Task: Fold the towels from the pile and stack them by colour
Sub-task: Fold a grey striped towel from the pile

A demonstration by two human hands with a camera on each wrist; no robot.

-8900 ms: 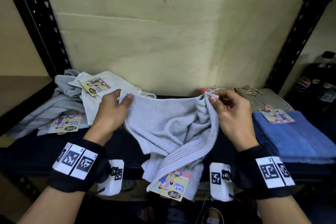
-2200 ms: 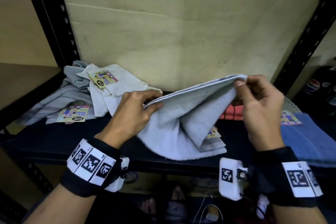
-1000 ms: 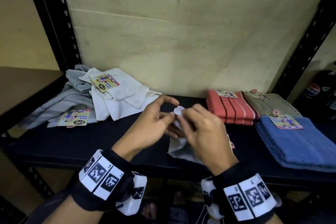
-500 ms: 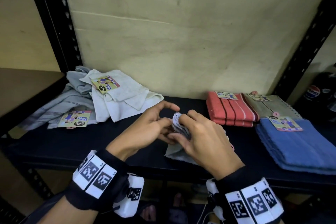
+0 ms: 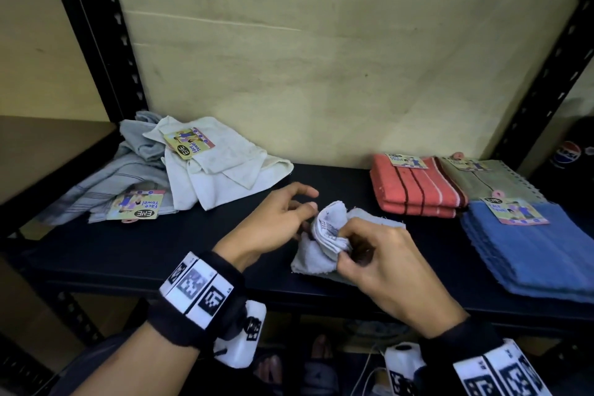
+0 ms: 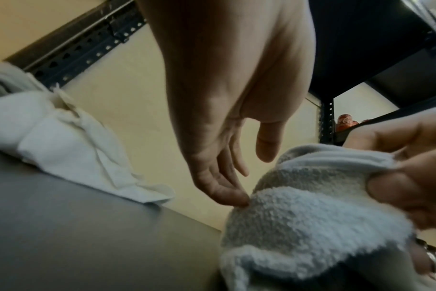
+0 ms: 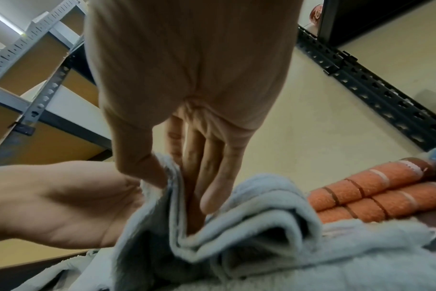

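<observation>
A light grey towel (image 5: 310,259) lies half folded near the front edge of the black shelf (image 5: 144,251). My right hand (image 5: 344,244) pinches its bunched upper edge between thumb and fingers, lifting the folds off the shelf. The right wrist view shows the thumb pressing several layers of the grey towel (image 7: 261,216) against the fingers (image 7: 212,177). My left hand (image 5: 305,202) hovers just left of the bunch with relaxed, spread fingers. In the left wrist view one fingertip (image 6: 236,200) touches the grey towel (image 6: 311,226); nothing is gripped.
The unfolded pile sits at the back left: a white towel (image 5: 225,167) on grey striped ones (image 5: 96,183). Folded stacks stand on the right: red striped (image 5: 414,190), olive (image 5: 491,173), blue (image 5: 530,251). Black uprights (image 5: 96,42) frame the shelf; a Pepsi bottle (image 5: 565,154) stands beyond.
Both hands pinched the towel's corner together a moment ago. Now my left hand has let go and spread its fingers, while the right keeps the bunched edge.
</observation>
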